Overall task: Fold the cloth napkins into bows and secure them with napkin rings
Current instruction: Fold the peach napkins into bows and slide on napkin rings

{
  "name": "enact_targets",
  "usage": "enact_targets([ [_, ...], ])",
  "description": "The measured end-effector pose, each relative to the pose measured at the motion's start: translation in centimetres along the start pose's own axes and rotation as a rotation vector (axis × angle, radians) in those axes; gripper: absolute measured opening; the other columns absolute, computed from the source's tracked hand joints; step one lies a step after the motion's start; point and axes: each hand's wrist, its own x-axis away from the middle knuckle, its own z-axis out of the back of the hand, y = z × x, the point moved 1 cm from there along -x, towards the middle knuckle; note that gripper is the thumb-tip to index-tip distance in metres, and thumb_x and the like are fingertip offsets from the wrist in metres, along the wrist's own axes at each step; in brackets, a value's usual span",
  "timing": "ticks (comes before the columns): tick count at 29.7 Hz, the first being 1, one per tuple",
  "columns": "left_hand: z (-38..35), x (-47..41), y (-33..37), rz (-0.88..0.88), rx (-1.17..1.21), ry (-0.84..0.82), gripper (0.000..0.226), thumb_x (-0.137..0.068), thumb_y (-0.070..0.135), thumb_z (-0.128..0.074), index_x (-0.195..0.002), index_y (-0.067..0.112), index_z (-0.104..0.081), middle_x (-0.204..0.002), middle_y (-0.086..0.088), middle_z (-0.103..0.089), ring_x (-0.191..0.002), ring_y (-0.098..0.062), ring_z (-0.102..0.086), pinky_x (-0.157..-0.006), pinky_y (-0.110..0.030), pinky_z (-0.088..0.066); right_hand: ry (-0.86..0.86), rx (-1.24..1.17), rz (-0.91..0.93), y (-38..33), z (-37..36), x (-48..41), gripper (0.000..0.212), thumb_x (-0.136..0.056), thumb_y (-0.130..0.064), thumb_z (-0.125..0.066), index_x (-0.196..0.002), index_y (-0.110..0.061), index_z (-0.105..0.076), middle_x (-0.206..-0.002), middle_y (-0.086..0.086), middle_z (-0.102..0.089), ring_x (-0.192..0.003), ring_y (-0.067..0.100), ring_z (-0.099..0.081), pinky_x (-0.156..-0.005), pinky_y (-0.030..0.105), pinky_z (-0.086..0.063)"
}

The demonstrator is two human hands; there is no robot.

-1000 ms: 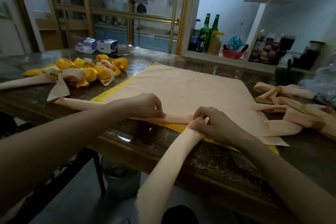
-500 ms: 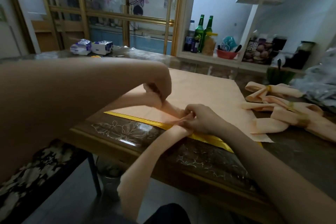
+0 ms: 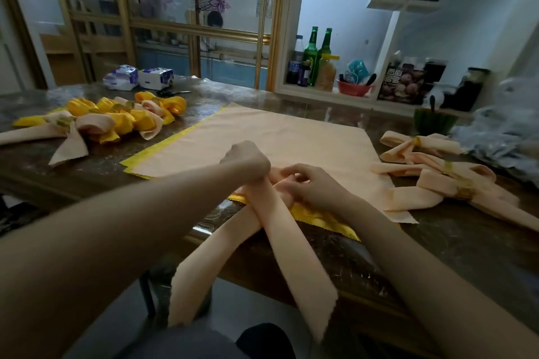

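A peach napkin folded into a long strip (image 3: 280, 230) lies at the table's near edge. Its two ends cross and hang down over the edge toward me. My left hand (image 3: 248, 162) grips the strip where the ends cross. My right hand (image 3: 309, 186) pinches the folded loops beside it. Both hands work on top of a flat peach napkin (image 3: 280, 137) lying over a yellow one (image 3: 320, 217). Finished peach bows with gold rings (image 3: 449, 181) lie at the right. Finished yellow and peach bows (image 3: 116, 119) are heaped at the left.
Two tissue packs (image 3: 140, 77) and scissors (image 3: 172, 92) lie at the table's far left. A green holder (image 3: 434, 122) and a plastic bag (image 3: 501, 137) are at the far right. Bottles (image 3: 315, 55) stand on the shelf behind. The dark table (image 3: 437, 242) has a raised front edge.
My left hand has brought the strip's left end across to the right, so both ends now cross and hang over the edge. My right hand stayed at the middle.
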Motion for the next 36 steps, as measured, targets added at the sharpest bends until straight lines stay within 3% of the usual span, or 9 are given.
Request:
enact_targets([
  [3, -1.3, 0.5, -1.4, 0.059, 0.112, 0.078, 0.028, -0.091, 0.021, -0.049, -0.111, 0.003, -0.058, -0.118, -0.016, -0.059, -0.108, -0.032, -0.057, -0.079, -0.031, -0.043, 0.044, 0.01, -0.012, -0.4, 0.5, 0.7, 0.042, -0.093, -0.035, -0.053, -0.131, -0.019, -0.048, -0.125, 0.007, -0.052, -0.106, 0.017, -0.055, -0.089, 0.032, -0.051],
  [7, -1.5, 1.6, -1.6, 0.032, 0.192, 0.019, 0.038, -0.092, 0.024, -0.045, -0.121, 0.001, -0.05, -0.123, -0.019, -0.055, -0.11, -0.035, -0.054, -0.076, -0.03, -0.037, -0.069, 0.204, 0.006, -1.1, -1.2, 3.1, 0.063, -0.075, -0.062, -0.057, -0.125, -0.024, -0.05, -0.115, 0.003, -0.052, -0.1, 0.017, -0.056, -0.085, 0.034, -0.052],
  [14, 1.1, 5.2, -2.5, -0.088, -0.178, -0.288, 0.04, -0.095, 0.033, -0.05, -0.124, 0.007, -0.048, -0.122, -0.013, -0.053, -0.113, -0.026, -0.053, -0.097, -0.03, -0.044, 0.067, 0.035, -0.006, -1.9, -1.7, 4.9, 0.031, -0.082, -0.034, -0.067, -0.107, -0.015, -0.064, -0.099, 0.002, -0.064, -0.09, 0.016, -0.059, -0.077, 0.031, -0.049],
  [17, 1.3, 5.8, -2.1, -0.174, -0.045, -0.447, 0.018, -0.095, 0.02, -0.052, -0.106, 0.006, -0.052, -0.095, -0.008, -0.054, -0.093, -0.017, -0.055, -0.079, -0.015, -0.046, 0.074, -0.137, -0.069, -2.4, -1.7, 5.1, 0.026, -0.081, -0.02, -0.07, -0.105, -0.014, -0.064, -0.098, 0.002, -0.063, -0.088, 0.014, -0.059, -0.075, 0.027, -0.05],
  [20, 0.7, 5.4, -2.0, -0.185, 0.093, -0.475, 0.031, -0.092, 0.017, -0.057, -0.119, 0.003, -0.051, -0.101, -0.008, -0.051, -0.101, -0.021, -0.055, -0.084, -0.021, -0.046, 0.085, -0.219, -0.088, -2.6, -1.2, 6.0, 0.016, -0.082, -0.016, -0.07, -0.094, -0.015, -0.059, -0.089, -0.001, -0.06, -0.073, 0.005, -0.055, -0.064, 0.018, -0.046],
  [23, 0.5, 5.7, -1.8, -0.23, 0.458, -0.399, 0.022, -0.082, 0.014, -0.068, -0.102, 0.01, -0.061, -0.09, -0.005, -0.06, -0.076, -0.015, -0.058, -0.059, -0.021, -0.05, 0.148, -0.393, -0.098, -2.5, 0.0, 6.8, 0.019, -0.084, -0.017, -0.068, -0.097, -0.011, -0.056, -0.093, 0.004, -0.061, -0.081, 0.016, -0.061, -0.07, 0.03, -0.055],
  [29, 0.7, 5.4, 2.5, -0.242, 0.797, -0.573, 0.1, -0.019, 0.053, -0.086, -0.105, 0.01, -0.058, -0.073, 0.0, -0.07, -0.063, -0.007, -0.068, -0.046, -0.02, -0.05, 0.336, -0.234, 0.097, -1.9, 4.6, 7.5, 0.023, -0.085, -0.017, -0.066, -0.105, -0.012, -0.056, -0.088, -0.013, -0.054, -0.077, 0.0, -0.052, -0.057, 0.005, -0.041],
  [32, -0.6, 5.4, 4.5, -0.343, 0.787, -0.577, 0.057, -0.07, 0.028, -0.076, -0.118, 0.012, -0.05, -0.1, -0.005, -0.064, -0.088, -0.016, -0.064, -0.062, -0.025, -0.052, 0.313, -0.127, 0.072, 0.5, 7.1, 7.4, 0.019, -0.089, -0.029, -0.061, -0.104, -0.018, -0.056, -0.095, -0.012, -0.057, -0.084, 0.001, -0.056, -0.064, 0.008, -0.043],
  [36, -2.9, 4.3, 6.2, -0.341, 0.783, -0.564, 0.04, -0.081, 0.02, -0.069, -0.116, 0.012, -0.05, -0.102, -0.006, -0.062, -0.092, -0.02, -0.059, -0.068, -0.029, -0.049, 0.477, -0.121, -0.143, 6.8, 11.8, 6.9, 0.013, -0.096, -0.026, -0.05, -0.104, -0.017, -0.055, -0.102, -0.001, -0.063, -0.089, 0.014, -0.061, -0.074, 0.021, -0.049],
])
